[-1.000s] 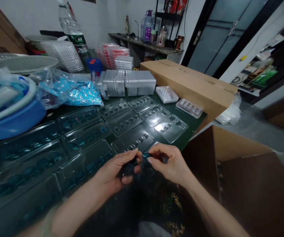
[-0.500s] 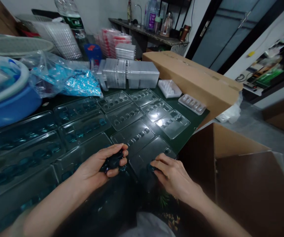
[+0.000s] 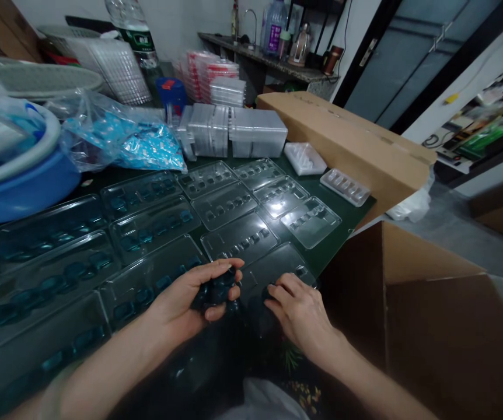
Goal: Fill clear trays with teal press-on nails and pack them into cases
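Two hands [image 3: 181,297] [image 3: 299,312]; one blue basin [image 3: 24,195]; one long carton [image 3: 348,146]

A white wall [image 3: 181,26] is standing at the far side of the room, and a narrow dark counter [image 3: 269,69] with a metal tap [image 3: 251,17] is running along it. On the right, a glass door [image 3: 413,52] in a black frame is standing closed, a grey floor [image 3: 453,245] is stretching below, and the room is looking quite dim.

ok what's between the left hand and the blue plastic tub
In the head view, clear plastic blister trays with teal pieces in their cavities lie between the left hand and the blue plastic tub.
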Motion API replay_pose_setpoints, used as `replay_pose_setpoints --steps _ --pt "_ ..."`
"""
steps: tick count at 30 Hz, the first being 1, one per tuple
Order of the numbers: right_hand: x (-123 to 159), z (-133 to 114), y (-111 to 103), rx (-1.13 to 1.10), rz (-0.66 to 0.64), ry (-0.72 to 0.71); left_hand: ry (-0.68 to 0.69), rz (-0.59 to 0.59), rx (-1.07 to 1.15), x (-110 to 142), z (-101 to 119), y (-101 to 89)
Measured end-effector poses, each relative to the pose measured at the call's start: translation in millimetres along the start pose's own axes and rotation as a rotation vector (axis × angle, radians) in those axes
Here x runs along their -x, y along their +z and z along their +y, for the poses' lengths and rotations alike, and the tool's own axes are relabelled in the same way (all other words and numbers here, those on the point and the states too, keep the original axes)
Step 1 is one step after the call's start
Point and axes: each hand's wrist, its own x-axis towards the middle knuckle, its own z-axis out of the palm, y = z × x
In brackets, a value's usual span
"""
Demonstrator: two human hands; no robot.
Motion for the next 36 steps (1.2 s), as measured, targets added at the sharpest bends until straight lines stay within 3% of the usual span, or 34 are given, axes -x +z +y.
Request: replay_pose_setpoints --steps 5,10,19,21,27,32,36 --pt "-2 5 -8 -0.070 -0.038 0.003 0.000 0.057 -0.033 -3 -2 -0.9" --pt "-3 9 -26 -0.120 -0.107 -0.070 -0.003 0.027 -0.013 -3 -1 -1.9" --pt "-1 10 -19 -0.023 -0.170 -0.118 0.000 -0.039 -0.029 1 -6 2.1" --pt "-4 7 -26 -0.076 -0.129 -0.102 0.006 -0.038 -0.046 1 -9 3.3" --pt "-28 -21 -36 -0.473 0.176 -0.012 0.033 0.022 -0.070 0 -14 8.2" --pt "-40 -39 -27 -0.699 0.225 -0.013 0.072 0.044 -0.062 2 -14 13.5" --pt "-41 -41 -23 -0.835 0.275 0.092 0.115 0.088 -0.032 1 -14 15.5"
